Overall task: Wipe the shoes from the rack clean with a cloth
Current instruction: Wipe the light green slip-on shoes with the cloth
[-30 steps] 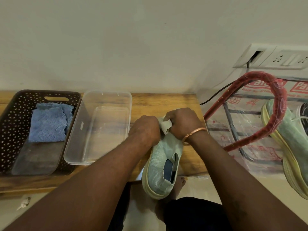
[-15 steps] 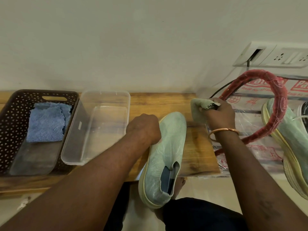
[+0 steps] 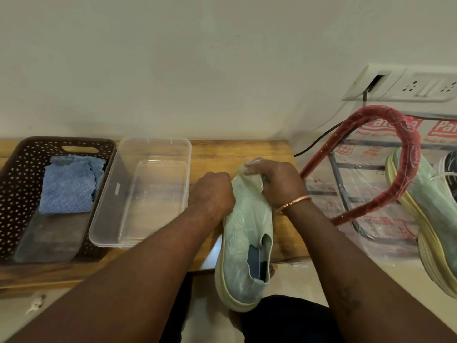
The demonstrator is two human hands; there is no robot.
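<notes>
Across the wooden bench's (image 3: pixel 247 154) right end lies the pale green shoe (image 3: pixel 244 243), heel hanging past the bench's front edge, left hand (image 3: pixel 212 191) clasping its side, right hand (image 3: pixel 279 184) pinching the small cloth (image 3: pixel 252 177) onto its toe.

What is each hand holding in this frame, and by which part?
The left hand grips the pale green shoe at the left side of its front. The right hand holds a bunched cloth, pressed on the shoe's toe.
</notes>
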